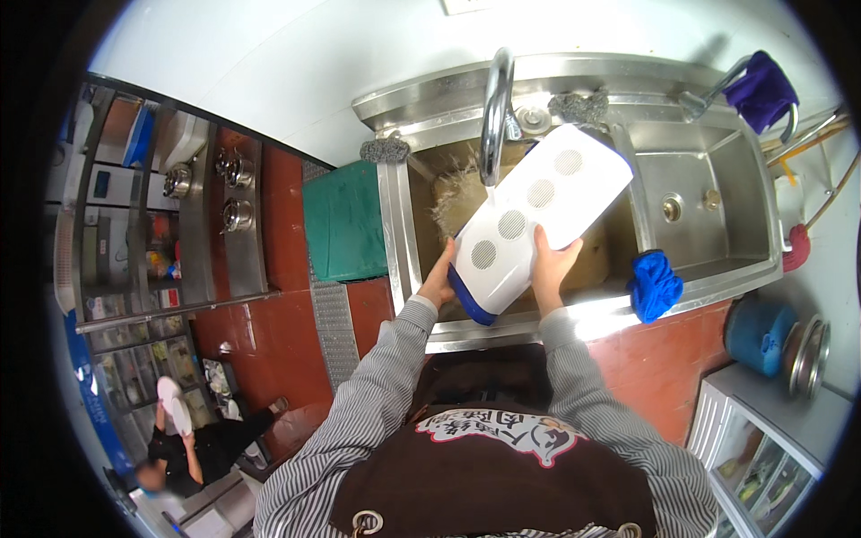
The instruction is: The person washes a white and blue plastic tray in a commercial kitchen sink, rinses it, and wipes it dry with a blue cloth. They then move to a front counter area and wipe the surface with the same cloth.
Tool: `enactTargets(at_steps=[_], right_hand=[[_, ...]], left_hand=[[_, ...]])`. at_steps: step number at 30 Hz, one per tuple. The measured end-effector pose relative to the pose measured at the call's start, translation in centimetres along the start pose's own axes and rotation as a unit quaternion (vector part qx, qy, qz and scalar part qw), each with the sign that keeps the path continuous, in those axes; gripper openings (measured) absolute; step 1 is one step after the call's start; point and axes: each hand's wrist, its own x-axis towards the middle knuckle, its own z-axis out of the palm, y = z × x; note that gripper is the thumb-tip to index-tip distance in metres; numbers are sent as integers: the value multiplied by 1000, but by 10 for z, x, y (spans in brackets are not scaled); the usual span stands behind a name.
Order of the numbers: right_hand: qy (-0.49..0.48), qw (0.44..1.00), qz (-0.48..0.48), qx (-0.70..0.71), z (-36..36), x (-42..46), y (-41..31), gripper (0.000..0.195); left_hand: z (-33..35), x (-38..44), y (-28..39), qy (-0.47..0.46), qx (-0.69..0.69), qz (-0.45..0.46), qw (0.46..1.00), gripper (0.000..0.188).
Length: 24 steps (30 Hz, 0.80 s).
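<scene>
Both my hands hold a white plastic housing (531, 215) with blue edges and a row of several round ribbed vents, tilted over the left basin of a steel double sink (397, 228). My left hand (440, 279) grips its lower left edge. On its lower right edge is my right hand (555, 265), thumb on top. A chrome faucet (496, 114) arches down to the housing's upper left edge, and water (457, 195) splashes beside it. The basin holds cloudy water. The underside of the housing is hidden.
Steel wool pads (385, 150) lie on the sink's rim. A blue cloth (656, 286) hangs over the front rim, a purple cloth (761, 92) over the second faucet. A green bin (346, 222) stands left. Further off, a person (192, 454) holds white plates. A glass-door fridge (760, 444) is at right.
</scene>
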Motion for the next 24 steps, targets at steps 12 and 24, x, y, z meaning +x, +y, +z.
enactTargets(at_steps=[12, 24], right_hand=[[81, 977, 101, 170, -8, 18, -21, 46], [19, 949, 166, 267, -19, 4, 5, 45]], left_hand=[[-8, 37, -4, -6, 94, 95, 991, 45], [66, 25, 122, -167, 634, -62, 752, 90]])
